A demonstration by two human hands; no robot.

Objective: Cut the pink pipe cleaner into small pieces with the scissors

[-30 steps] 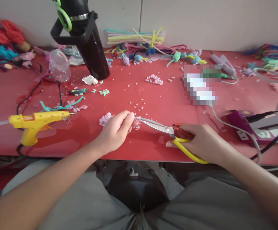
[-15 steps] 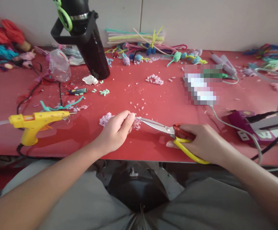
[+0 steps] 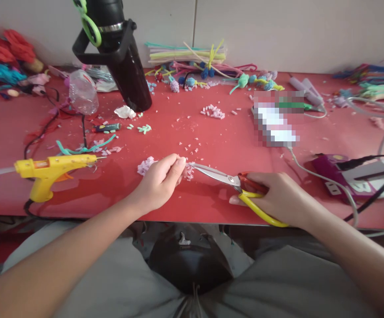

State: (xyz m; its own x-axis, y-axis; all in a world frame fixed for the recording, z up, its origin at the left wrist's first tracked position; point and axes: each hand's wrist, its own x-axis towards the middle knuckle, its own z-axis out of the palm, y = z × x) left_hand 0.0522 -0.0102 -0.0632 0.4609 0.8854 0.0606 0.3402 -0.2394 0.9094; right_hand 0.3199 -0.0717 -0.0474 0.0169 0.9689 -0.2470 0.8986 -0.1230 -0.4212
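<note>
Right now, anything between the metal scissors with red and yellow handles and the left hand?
Nothing visible does. The scissors, in the right hand, reach right up to the left hand; whether they touch can't be told. Pale purple scraps near there lie on the red tabletop and don't bar the way.

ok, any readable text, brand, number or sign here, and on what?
No legible text anywhere.
Purple power strip: white patches, too blurred to read.
Clear plastic cup: red mark, unreadable.
Small dark cylinder: marks too small.
Yellow glue gun: nothing legible.
White device: pixelated.
</note>
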